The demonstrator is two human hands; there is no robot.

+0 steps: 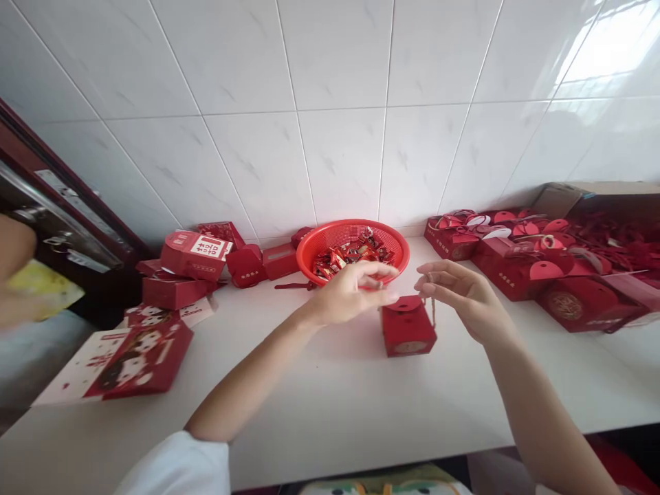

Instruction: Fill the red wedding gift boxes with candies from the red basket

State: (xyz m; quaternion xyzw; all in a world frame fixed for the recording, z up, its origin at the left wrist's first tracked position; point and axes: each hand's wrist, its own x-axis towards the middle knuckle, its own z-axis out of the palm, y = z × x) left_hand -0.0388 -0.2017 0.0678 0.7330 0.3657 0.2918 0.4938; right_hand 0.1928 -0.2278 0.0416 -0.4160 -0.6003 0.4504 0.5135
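Nearest to us, at the lower left, is a white sleeve [178, 467] on our own arm; both bare forearms reach over a pale tabletop [309, 405]. Between and just below our hands, a small red box [409, 337] stands on its base, which presumably steadies it while our fingers work above. Our right hand [456, 292] pinches a twisted cord [434, 313] beside the box, seemingly to lift it clear of the top. Our left hand [355, 292] is loosely curved, thumb apart from fingers; we cannot tell whether it grips anything.

Behind it, a red basket [304, 260] gathers small wrapped packets [337, 258] within easy reach, its rim likely stopping spills. Red boxes crowd the right [515, 271], handles upward; others [190, 254] are piled left. At far left, another person's blurred hand [15, 299] is beside something yellow [49, 289].
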